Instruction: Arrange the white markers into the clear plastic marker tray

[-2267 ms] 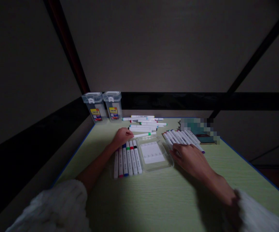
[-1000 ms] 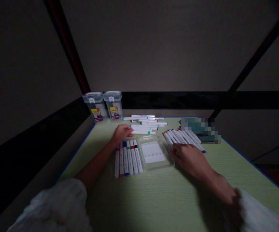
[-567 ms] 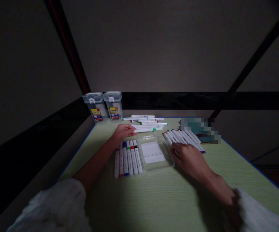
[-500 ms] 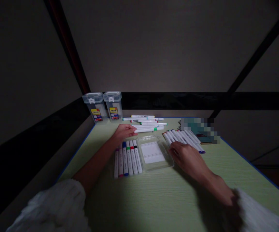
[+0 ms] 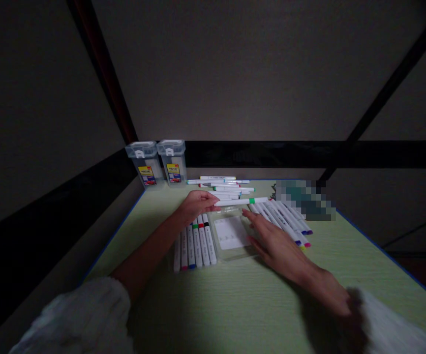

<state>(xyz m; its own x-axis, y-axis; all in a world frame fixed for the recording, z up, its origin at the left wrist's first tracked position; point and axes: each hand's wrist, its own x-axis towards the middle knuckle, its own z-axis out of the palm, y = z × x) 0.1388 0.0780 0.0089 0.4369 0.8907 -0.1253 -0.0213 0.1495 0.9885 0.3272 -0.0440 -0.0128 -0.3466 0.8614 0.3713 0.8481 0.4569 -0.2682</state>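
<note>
Between the fingertips of my left hand (image 5: 196, 206) is a white marker with a green band (image 5: 238, 201), held level and pointing right. My right hand (image 5: 275, 244) has its fingers apart, over the right side of a clear plastic case (image 5: 230, 253) with a white insert. No item shows in that hand. Just left of the case lies a row of white markers (image 5: 196, 246) with coloured bands, in a clear tray, partly under my left wrist. Right of the case, a group of white markers (image 5: 285, 219) lies slanted, with blue, purple, pink and yellow ends.
Two clear lidded boxes (image 5: 142, 164) with yellow labels stand at the table's back left corner. Loose markers (image 5: 222, 183) are piled along the back edge. A blurred-out flat item (image 5: 305, 199) lies at the back right. A wall (image 5: 257, 88) rises behind the table.
My left hand has moved right, carrying the green-banded marker with it. My right hand has left the slanted markers, shifted left over the case and opened its fingers.
</note>
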